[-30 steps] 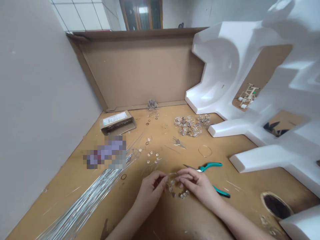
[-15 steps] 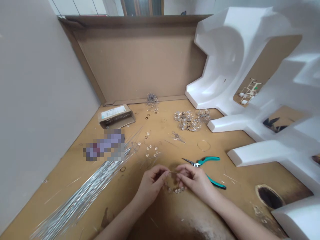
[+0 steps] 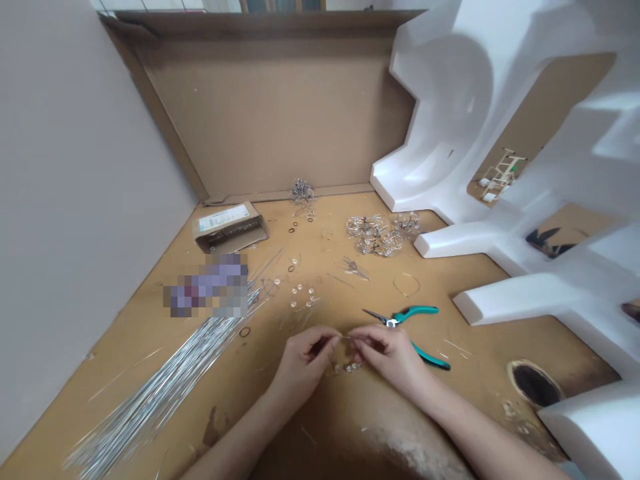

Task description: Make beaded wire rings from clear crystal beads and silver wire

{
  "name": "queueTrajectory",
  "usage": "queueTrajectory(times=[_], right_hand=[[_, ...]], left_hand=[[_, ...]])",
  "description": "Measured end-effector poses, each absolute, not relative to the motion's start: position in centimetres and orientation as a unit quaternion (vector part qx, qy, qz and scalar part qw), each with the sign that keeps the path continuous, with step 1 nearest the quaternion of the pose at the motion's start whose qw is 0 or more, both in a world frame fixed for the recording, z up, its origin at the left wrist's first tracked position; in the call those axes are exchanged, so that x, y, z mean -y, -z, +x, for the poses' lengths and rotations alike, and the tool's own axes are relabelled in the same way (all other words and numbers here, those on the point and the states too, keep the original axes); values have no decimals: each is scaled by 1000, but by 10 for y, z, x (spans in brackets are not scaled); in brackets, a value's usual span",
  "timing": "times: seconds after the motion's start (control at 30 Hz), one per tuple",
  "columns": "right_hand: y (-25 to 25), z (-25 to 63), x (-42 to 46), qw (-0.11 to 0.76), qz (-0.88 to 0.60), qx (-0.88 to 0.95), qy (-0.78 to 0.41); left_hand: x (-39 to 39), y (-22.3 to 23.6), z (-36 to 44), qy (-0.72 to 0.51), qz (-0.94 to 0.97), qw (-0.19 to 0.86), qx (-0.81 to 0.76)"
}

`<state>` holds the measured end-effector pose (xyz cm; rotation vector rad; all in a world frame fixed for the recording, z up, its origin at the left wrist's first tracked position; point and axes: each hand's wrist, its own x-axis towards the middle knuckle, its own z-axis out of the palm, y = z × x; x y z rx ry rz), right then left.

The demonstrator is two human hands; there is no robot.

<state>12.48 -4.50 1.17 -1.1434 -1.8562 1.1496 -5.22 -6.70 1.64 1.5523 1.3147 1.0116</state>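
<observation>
Between my hands is a thin wire loop strung with clear beads, the beads hanging at its lower side. My left hand pinches one end of the wire at the top between thumb and fingers. The other end is pinched by my right hand, and the fingertips of both hands nearly meet. Just beyond my right hand lie needle-nose pliers with teal handles, spread apart on the table. Several loose clear beads and cut wire pieces lie in front of my hands.
A bundle of straight metal wires lies at the left, near a small cardboard box. Bent wire rings with beads are piled farther back. White foam packing stands on the right, by a round hole. A cardboard panel closes the back.
My hands have drawn closer together at the top of the beaded wire loop, which has risen slightly in view. The camera has tilted a little downward.
</observation>
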Motion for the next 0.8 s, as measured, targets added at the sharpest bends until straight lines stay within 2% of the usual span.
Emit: queueTrajectory(times=[0.43, 0.6, 0.8], right_hand=[[-15, 124, 48, 299, -403, 625, -598], [-17, 124, 50, 301, -391, 612, -618], [-19, 124, 51, 296, -384, 609, -627]], left_hand=[[69, -16, -53, -445, 622, 406, -500], [69, -18, -54, -436, 595, 437, -515], [68, -18, -55, -441, 614, 399, -519]])
